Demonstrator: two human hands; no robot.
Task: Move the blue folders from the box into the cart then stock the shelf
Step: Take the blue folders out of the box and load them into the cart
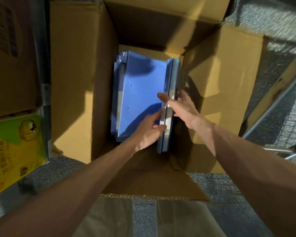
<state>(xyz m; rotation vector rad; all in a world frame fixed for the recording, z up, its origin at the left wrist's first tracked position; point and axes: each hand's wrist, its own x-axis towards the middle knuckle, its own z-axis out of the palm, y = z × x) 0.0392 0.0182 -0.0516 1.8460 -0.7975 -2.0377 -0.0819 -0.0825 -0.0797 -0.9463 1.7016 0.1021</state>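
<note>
Open cardboard box (pixel 72 65) is sitting on the grey textured floor (pixel 272 23), flaps folded outward at 9, 12, 3 and 6 o'clock. The blue folders (pixel 140 93) are lying deep inside the box around frame centre, their long axis running roughly 12 to 6 o'clock with the top end leaning slightly toward 1. A broad blue cover with two small holes is facing up; whether it is lying flat or leaning cannot be told. At the 3 o'clock side of the stack a thin bundle (pixel 170 74) of folders is standing on edge, spines facing up toward the camera, on the same 12-to-6 long axis, close to the box's 3 o'clock wall. The right hand (pixel 184 108) is reaching in from 4 o'clock, its grip pinching the bundle's upper edge, thumb (pixel 161 97) on the 9 o'clock face and the fingers wrapping the 3 o'clock face. The left hand (pixel 149 132) is coming in from 7 o'clock, fingers curling round the same spines nearer 6 o'clock. A brown carton (pixel 12 65) is showing at 10 o'clock, a yellow-green carton (pixel 15 147) at 8 o'clock, and a metal tube frame (pixel 278 150) at 4 o'clock outside the box.
</note>
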